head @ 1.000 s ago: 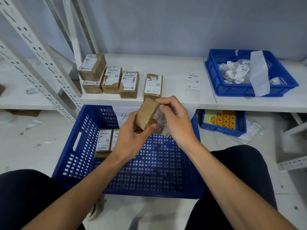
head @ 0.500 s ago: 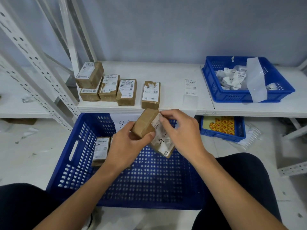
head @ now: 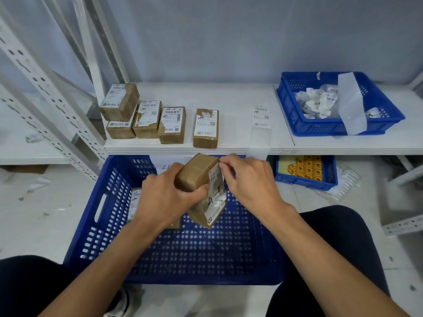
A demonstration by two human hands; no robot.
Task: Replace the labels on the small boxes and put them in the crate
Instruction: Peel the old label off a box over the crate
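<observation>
- Small box is gripped by left hand above blue crate
- Label corner is pinched by right hand

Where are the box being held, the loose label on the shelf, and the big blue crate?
held box (head: 195, 171), head view, its bare brown upper side.
loose label (head: 261, 116), head view, middle of its printed face.
big blue crate (head: 206, 255), head view, its bare perforated floor.

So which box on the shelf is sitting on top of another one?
The far-left box, resting atop a lower box; the rest sit directly on the shelf.
</observation>
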